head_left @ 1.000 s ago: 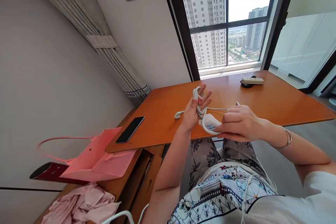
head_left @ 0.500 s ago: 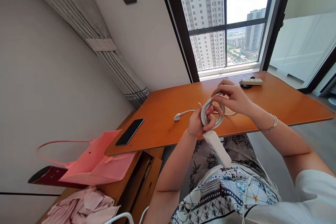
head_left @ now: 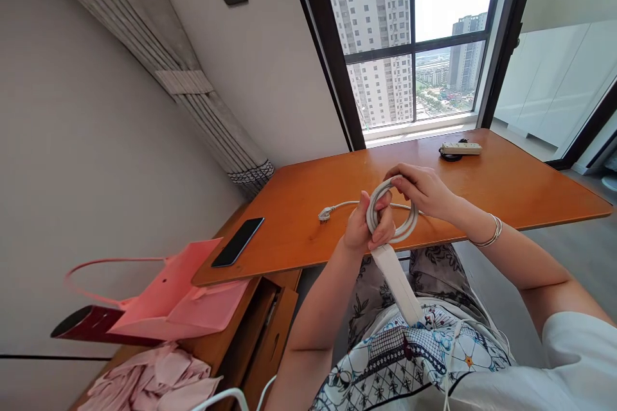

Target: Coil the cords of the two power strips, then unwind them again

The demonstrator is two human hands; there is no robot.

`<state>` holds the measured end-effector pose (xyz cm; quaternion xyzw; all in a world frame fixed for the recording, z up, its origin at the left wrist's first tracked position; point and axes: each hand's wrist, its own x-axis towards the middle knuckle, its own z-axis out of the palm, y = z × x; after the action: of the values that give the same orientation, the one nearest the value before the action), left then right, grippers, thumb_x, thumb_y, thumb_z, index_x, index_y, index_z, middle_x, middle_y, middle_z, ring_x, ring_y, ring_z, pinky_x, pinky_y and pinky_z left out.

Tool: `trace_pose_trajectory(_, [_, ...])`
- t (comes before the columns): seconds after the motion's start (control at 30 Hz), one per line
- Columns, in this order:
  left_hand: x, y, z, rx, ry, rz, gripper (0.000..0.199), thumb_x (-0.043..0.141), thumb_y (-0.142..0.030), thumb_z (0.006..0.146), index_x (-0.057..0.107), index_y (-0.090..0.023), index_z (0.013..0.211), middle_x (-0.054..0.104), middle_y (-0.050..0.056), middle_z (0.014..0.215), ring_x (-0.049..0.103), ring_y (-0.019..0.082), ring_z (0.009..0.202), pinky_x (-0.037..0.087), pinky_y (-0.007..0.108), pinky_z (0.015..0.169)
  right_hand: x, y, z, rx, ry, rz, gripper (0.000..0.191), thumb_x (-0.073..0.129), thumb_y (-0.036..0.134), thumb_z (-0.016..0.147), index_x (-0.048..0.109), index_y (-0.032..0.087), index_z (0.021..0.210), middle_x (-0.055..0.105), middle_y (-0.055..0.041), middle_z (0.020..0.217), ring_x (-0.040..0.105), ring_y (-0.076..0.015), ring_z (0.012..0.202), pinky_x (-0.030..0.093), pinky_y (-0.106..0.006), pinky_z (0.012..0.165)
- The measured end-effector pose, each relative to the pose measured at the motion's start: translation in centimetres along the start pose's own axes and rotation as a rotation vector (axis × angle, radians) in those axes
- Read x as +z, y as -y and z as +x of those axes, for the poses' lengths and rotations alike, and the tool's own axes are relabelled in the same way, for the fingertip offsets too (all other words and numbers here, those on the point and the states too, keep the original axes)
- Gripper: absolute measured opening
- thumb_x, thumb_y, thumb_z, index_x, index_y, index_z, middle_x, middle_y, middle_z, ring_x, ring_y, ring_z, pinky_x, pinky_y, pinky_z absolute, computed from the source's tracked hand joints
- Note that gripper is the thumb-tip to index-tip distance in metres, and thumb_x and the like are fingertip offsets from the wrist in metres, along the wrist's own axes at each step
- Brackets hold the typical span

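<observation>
A white cable (head_left: 409, 226) is looped into a round coil above the table's front edge. My left hand (head_left: 369, 223) is wrapped round the left side of the coil. At the coil's top, my right hand (head_left: 418, 187) pinches the cable between thumb and fingers. Below my left hand hangs a white power strip (head_left: 398, 286), slanting down towards my lap. The cable's loose end runs behind my hands along the table, ending in a white plug (head_left: 325, 213) to the left.
On the wooden table (head_left: 289, 205) lie a black phone (head_left: 238, 243) at the left and another power strip (head_left: 461, 149) with a black cord at the back right. A pink bag (head_left: 183, 295) and pink cloth (head_left: 152, 382) sit lower left, beside an open drawer.
My right hand has come down slightly and to the left at the coil's top. The coil's right side hangs lower and wider, and the held power strip has shifted slightly.
</observation>
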<state>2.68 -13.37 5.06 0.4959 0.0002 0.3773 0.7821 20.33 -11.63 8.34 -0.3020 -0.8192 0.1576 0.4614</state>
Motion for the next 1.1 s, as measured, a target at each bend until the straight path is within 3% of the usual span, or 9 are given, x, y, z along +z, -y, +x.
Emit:
trace_pose_trajectory(0.1, [0.2, 0.0, -0.1, -0.014, 0.002, -0.005, 0.045, 0.053, -0.061, 0.095, 0.039, -0.023, 0.075, 0.04, -0.011, 0.034, 0.017, 0.007, 0.02, 0.019, 0.017, 0.028, 0.1, -0.4, 0.2, -0.046, 0.016, 0.103, 0.034, 0.043, 0.046, 0.103, 0.058, 0.019, 0.091, 0.054, 0.0021, 0.068, 0.047, -0.0108, 0.062, 0.038, -0.025, 0.062])
trace_pose_trajectory(0.27, [0.3, 0.0, -0.1, -0.059, -0.082, -0.04, 0.045, 0.046, -0.06, 0.098, 0.039, -0.023, 0.073, 0.022, -0.014, 0.03, 0.003, 0.005, 0.021, 0.016, 0.016, 0.028, 0.0, -0.9, 0.5, -0.042, 0.09, 0.299, 0.038, 0.043, 0.052, 0.102, 0.058, 0.018, 0.094, 0.049, 0.0043, 0.065, 0.044, -0.0097, 0.058, 0.038, -0.024, 0.057])
trace_pose_trajectory(0.4, [0.5, -0.2, 0.1, -0.013, -0.189, -0.08, 0.047, 0.04, -0.058, 0.1, 0.035, -0.023, 0.069, 0.017, -0.015, 0.031, -0.001, 0.005, 0.023, 0.013, 0.016, 0.028, 0.0, -1.6, -0.1, -0.009, 0.088, 0.256, 0.039, 0.042, 0.054, 0.103, 0.058, 0.018, 0.102, 0.054, 0.0021, 0.07, 0.05, -0.011, 0.062, 0.041, -0.025, 0.059])
trace_pose_trajectory(0.53, [0.4, -0.5, 0.2, 0.009, -0.228, -0.089, 0.049, 0.037, -0.058, 0.101, 0.033, -0.023, 0.067, 0.016, -0.014, 0.03, -0.001, 0.005, 0.023, 0.013, 0.016, 0.027, 0.2, -2.3, -1.0, -0.002, 0.052, 0.186, 0.04, 0.04, 0.055, 0.103, 0.057, 0.019, 0.105, 0.052, 0.003, 0.071, 0.045, -0.011, 0.062, 0.039, -0.025, 0.059])
trace_pose_trajectory(0.77, [-0.2, -0.3, 0.1, -0.067, -0.206, -0.131, 0.059, 0.025, -0.07, 0.099, 0.028, -0.023, 0.064, 0.018, -0.013, 0.029, 0.003, 0.006, 0.019, 0.013, 0.018, 0.026, 0.1, -1.8, -0.9, -0.096, -0.234, 0.019, 0.043, 0.041, 0.049, 0.104, 0.065, 0.02, 0.084, 0.062, -0.0033, 0.079, 0.056, -0.0154, 0.074, 0.045, -0.03, 0.071])
trace_pose_trajectory(0.93, [0.0, 0.0, 0.2, -0.12, -0.183, -0.109, 0.06, 0.029, -0.074, 0.096, 0.029, -0.023, 0.064, 0.026, -0.011, 0.031, 0.013, 0.007, 0.019, 0.017, 0.019, 0.028, 0.2, -1.7, -0.4, -0.024, -0.355, -0.003, 0.041, 0.043, 0.048, 0.104, 0.068, 0.021, 0.085, 0.068, -0.0044, 0.084, 0.06, -0.0176, 0.081, 0.046, -0.032, 0.078])
trace_pose_trajectory(1.1, [0.3, -0.1, 0.3, -0.075, -0.177, -0.052, 0.055, 0.04, -0.067, 0.097, 0.034, -0.022, 0.067, 0.029, -0.011, 0.032, 0.015, 0.006, 0.02, 0.018, 0.017, 0.03, 0.3, -2.0, -0.5, 0.056, -0.419, -0.014, 0.045, 0.042, 0.054, 0.103, 0.067, 0.021, 0.086, 0.066, -0.0051, 0.084, 0.058, -0.0187, 0.081, 0.046, -0.034, 0.079])
